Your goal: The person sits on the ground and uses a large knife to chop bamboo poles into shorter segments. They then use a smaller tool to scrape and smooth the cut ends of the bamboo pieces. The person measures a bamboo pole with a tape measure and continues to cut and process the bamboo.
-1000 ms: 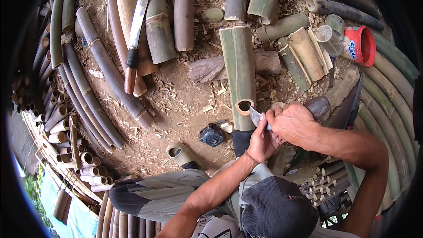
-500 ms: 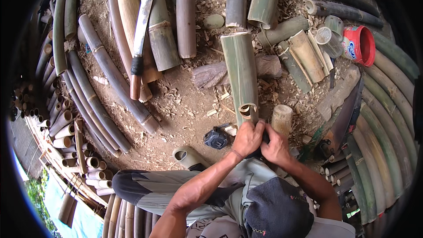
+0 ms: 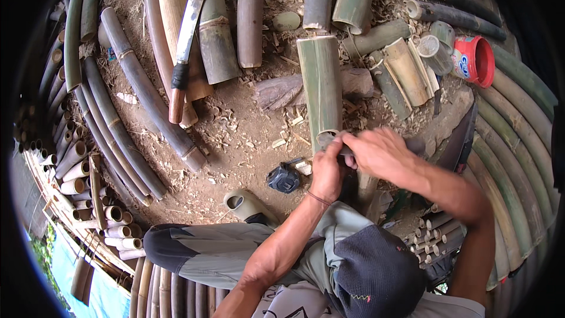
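On dirt left of centre, long knife [image 3: 187,35] across bamboo poles [image 3: 135,88]; at centre, green bamboo section [image 3: 321,85] propped on log [image 3: 282,91], left hand [image 3: 327,168] gripping its near end, right hand [image 3: 379,154] closed around small blade [image 3: 343,149] at the rim.

Both hands met at the near end of the green bamboo section [image 3: 321,85]; left hand [image 3: 326,169] gripped it, right hand [image 3: 379,153] beside it.
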A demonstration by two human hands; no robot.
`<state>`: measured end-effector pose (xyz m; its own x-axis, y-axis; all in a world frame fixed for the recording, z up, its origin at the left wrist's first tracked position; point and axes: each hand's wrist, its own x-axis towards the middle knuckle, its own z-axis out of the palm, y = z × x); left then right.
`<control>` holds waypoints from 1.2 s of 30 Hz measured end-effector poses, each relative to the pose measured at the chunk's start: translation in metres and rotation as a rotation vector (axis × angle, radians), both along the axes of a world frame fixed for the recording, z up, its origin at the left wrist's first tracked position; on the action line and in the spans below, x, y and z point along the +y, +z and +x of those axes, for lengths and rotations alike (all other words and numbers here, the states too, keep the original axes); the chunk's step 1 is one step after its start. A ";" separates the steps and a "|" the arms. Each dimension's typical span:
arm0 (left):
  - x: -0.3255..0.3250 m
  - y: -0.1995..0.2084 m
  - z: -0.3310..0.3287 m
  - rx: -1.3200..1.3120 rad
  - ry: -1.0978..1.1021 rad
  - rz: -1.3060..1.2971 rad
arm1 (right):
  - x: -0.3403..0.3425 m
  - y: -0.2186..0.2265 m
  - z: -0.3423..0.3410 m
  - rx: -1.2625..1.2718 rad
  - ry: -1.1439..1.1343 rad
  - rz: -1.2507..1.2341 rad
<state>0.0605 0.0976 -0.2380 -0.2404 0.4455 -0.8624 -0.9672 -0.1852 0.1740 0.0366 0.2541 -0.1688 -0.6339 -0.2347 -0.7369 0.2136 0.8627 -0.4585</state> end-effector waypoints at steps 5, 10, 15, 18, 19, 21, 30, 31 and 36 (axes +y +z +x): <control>0.001 0.022 -0.026 0.225 -0.506 -0.142 | -0.014 0.008 0.039 -0.036 -0.284 -0.005; -0.002 0.024 -0.006 -0.230 0.287 0.183 | -0.018 0.011 -0.017 0.071 0.400 0.113; -0.019 0.011 0.001 -0.244 0.200 0.415 | -0.016 0.003 -0.048 0.013 0.528 0.107; -0.042 0.026 0.014 0.297 -0.541 0.259 | 0.003 0.004 0.016 -0.035 0.078 -0.060; -0.047 0.028 0.028 0.377 -0.625 0.299 | -0.004 0.001 0.041 0.043 -0.118 -0.050; -0.060 0.037 0.047 0.583 -0.766 0.261 | -0.031 -0.001 0.075 0.042 -0.644 -0.181; -0.131 0.033 0.001 0.743 -0.936 -0.530 | -0.116 -0.048 0.057 -0.372 -1.232 -0.627; -0.135 0.038 -0.017 0.811 -1.051 -0.587 | -0.120 -0.056 0.059 -0.312 -1.237 -0.710; -0.069 0.092 -0.130 1.408 -1.663 -0.544 | -0.101 -0.033 0.038 -0.362 -1.916 -1.376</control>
